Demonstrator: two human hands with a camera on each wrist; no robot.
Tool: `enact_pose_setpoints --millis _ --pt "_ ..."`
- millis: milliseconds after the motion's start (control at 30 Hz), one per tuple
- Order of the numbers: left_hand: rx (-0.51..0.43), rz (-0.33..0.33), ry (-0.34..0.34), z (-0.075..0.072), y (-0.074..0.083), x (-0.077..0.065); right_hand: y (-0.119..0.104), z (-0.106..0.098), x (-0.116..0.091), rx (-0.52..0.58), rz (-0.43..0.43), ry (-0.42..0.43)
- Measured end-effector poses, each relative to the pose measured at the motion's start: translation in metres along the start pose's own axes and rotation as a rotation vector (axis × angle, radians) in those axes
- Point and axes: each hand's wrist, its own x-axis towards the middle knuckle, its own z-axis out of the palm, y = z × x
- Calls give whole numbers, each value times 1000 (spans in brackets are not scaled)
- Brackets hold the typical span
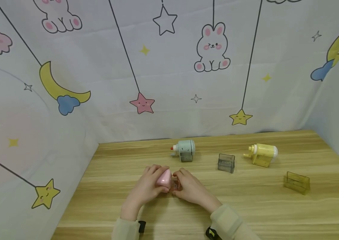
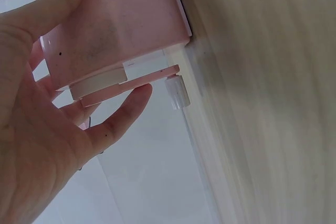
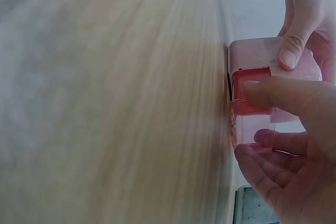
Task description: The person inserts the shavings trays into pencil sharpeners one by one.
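Observation:
A pink crank pencil sharpener (image 1: 165, 179) sits on the wooden table, gripped around its body by my left hand (image 1: 148, 185). In the left wrist view its crank arm (image 2: 131, 85) with a white knob faces my fingers, and one finger touches the arm. My right hand (image 1: 188, 186) pinches a see-through pink shavings drawer (image 3: 253, 127) between thumb and fingers. The right wrist view shows the drawer partly in the sharpener's side opening, its outer part sticking out. How deep it sits is hard to tell.
Behind stands a light blue crank sharpener (image 1: 186, 148). To the right are a grey see-through drawer (image 1: 226, 163), a yellow crank sharpener (image 1: 263, 154) and a yellow see-through drawer (image 1: 297, 182). A printed cloth (image 1: 175, 83) hangs along the table's back and sides.

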Motion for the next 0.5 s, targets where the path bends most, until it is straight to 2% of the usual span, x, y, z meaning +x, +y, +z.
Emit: enact_pose_setpoints --millis 267,500 --pt "5 -14 -15 1 1 0 0 1 0 9 -14 7" --pt "-30 -31 -18 0 -3 -1 0 2 2 17 -11 1"
